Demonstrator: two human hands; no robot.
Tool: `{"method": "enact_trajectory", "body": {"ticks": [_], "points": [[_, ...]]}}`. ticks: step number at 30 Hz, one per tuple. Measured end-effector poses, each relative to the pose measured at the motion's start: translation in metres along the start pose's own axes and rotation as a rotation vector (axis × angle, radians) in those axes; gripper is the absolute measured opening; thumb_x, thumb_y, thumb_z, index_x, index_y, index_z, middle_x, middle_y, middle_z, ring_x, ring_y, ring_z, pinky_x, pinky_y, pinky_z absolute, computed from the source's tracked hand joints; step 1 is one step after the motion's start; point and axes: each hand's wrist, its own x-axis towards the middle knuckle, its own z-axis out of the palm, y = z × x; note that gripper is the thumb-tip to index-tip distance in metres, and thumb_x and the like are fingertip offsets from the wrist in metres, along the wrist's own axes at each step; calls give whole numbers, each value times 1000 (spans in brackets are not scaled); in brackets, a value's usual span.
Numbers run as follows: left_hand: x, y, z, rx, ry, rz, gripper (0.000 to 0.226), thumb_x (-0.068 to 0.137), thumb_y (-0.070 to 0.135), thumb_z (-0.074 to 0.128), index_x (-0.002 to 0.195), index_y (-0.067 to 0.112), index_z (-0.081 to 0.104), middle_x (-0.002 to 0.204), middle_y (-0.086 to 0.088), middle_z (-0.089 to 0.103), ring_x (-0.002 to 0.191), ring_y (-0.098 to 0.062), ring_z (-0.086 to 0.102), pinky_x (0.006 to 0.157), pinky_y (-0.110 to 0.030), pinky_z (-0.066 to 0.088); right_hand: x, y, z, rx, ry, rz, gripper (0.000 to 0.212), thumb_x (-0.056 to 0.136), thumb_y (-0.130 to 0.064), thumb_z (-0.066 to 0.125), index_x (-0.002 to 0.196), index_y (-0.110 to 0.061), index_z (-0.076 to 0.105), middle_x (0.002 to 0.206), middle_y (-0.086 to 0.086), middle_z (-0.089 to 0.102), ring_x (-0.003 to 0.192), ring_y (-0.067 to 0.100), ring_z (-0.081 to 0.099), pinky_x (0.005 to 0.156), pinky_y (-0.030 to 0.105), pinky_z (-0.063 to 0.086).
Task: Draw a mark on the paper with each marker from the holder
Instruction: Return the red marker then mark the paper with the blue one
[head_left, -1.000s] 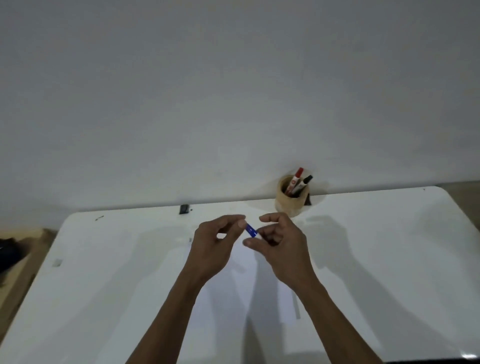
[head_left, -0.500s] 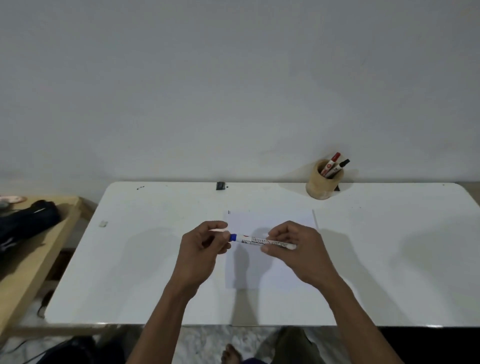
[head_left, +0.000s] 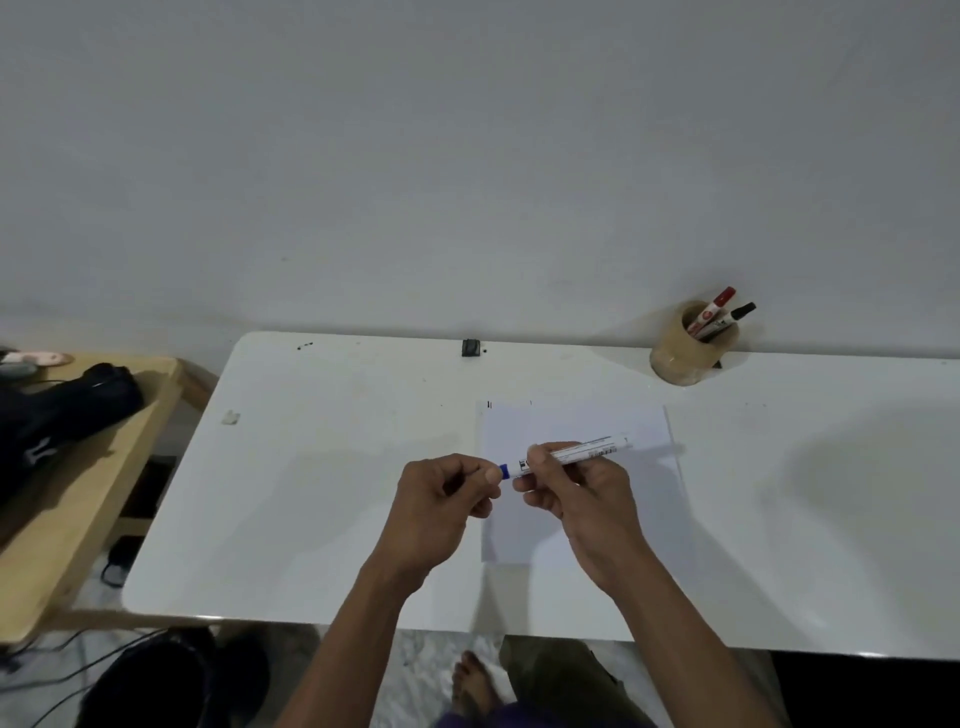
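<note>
A white sheet of paper (head_left: 639, 431) lies on the white table (head_left: 311, 493), with small black marks at its top left corner. My right hand (head_left: 582, 493) grips the white barrel of a blue marker (head_left: 592, 449) above the paper, its tail pointing right and slightly up. My left hand (head_left: 441, 499) pinches the marker's blue cap end (head_left: 504, 470); I cannot tell whether the cap is on or loose. A round wooden holder (head_left: 675, 361) stands at the table's back right with a red marker (head_left: 714, 309) and a black marker (head_left: 737, 314) in it.
A small black object (head_left: 470, 347) sits at the table's back edge. A scrap of tape (head_left: 230, 417) lies near the left side. To the left stands a wooden bench (head_left: 78, 499) with a black bag (head_left: 62, 405). My foot (head_left: 470, 686) shows below the front edge.
My hands came down from near the holder to above the paper. The marker now shows at full length between them, and its tail has tilted up to the right.
</note>
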Motion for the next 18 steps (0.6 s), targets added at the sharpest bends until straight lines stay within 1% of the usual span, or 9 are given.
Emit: {"method": "enact_trajectory", "body": {"ticks": [2, 5, 7, 9, 11, 12, 14, 15, 18], "points": [[9, 0, -5, -53, 28, -43, 17, 93, 18, 67, 85, 6, 77, 72, -6, 72, 62, -15, 61, 66, -27, 55, 14, -2, -2, 85, -11, 8, 12, 86, -18, 73, 89, -7, 75, 80, 12, 77, 76, 25, 75, 71, 30, 60], [28, -1, -19, -37, 128, -80, 16, 91, 17, 70, 84, 4, 76, 71, -6, 69, 61, -15, 59, 69, -31, 55, 41, -12, -12, 208, 56, -5, 12, 81, -19, 73, 86, -9, 75, 78, 10, 75, 70, 23, 72, 67, 28, 60], [45, -2, -27, 65, 195, -74, 9, 89, 17, 73, 84, 10, 76, 70, -3, 69, 61, -14, 58, 70, -33, 54, 59, -19, -20, 189, 68, -24, 8, 88, -15, 71, 89, -7, 73, 83, 12, 74, 73, 23, 72, 68, 29, 60], [66, 0, -30, 196, 274, -71, 5, 86, 21, 75, 84, 17, 75, 71, 2, 71, 61, -12, 60, 66, -27, 51, 74, -22, -23, 143, 66, -26, 7, 93, -12, 68, 94, -6, 72, 87, 13, 74, 77, 24, 72, 71, 31, 59], [88, 2, -27, 318, 341, -56, 6, 84, 22, 76, 87, 18, 73, 74, 4, 71, 64, -9, 62, 65, -21, 48, 87, -21, -22, 114, 65, -10, 7, 94, -12, 69, 96, -6, 72, 89, 14, 74, 79, 24, 72, 73, 34, 59], [100, 2, -25, 370, 362, -45, 7, 84, 20, 75, 88, 16, 73, 75, 3, 71, 66, -9, 63, 67, -22, 48, 93, -19, -20, 105, 69, 3, 7, 94, -13, 70, 97, -7, 73, 90, 14, 75, 79, 24, 72, 74, 35, 58], [124, -1, -22, 491, 375, -22, 6, 85, 17, 73, 89, 13, 72, 79, -1, 72, 71, -16, 64, 73, -26, 49, 104, -16, -19, 96, 79, 24, 9, 94, -13, 71, 98, -7, 73, 89, 13, 75, 79, 24, 73, 74, 35, 58], [137, -4, -21, 568, 371, -9, 6, 86, 17, 71, 90, 12, 72, 82, -4, 72, 73, -19, 64, 73, -25, 47, 109, -14, -20, 95, 82, 35, 9, 94, -14, 71, 98, -6, 73, 89, 13, 75, 79, 23, 73, 74, 35, 58], [164, -14, -20, 696, 353, 11, 7, 89, 14, 68, 95, 11, 71, 95, -8, 69, 76, -17, 57, 70, -17, 37, 117, -10, -22, 96, 87, 53, 8, 93, -14, 72, 96, -7, 73, 86, 12, 75, 78, 23, 73, 72, 33, 58]]}}
